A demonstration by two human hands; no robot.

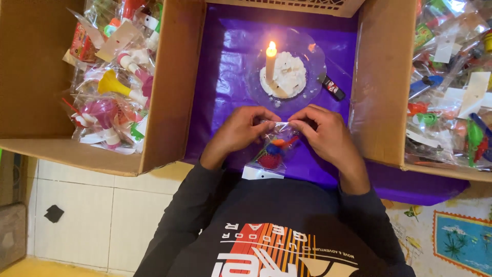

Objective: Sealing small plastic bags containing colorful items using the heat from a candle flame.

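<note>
Both hands pinch the top edge of a small clear plastic bag (274, 149) that holds a red, blue and orange toy. My left hand (237, 131) grips the bag's left corner, and my right hand (324, 132) grips its right corner. The bag hangs over a purple sheet (225, 77), with a white card at its lower end. Just beyond the hands, a lit white candle (270, 61) stands in a mound of melted wax (289, 74) on a clear round plate.
A cardboard box (169, 77) on the left holds several bagged toys (113, 87). Another box (382, 77) on the right holds more bagged toys (451, 87). A small black lighter (333, 88) lies right of the candle. White floor tiles and a patterned mat lie below.
</note>
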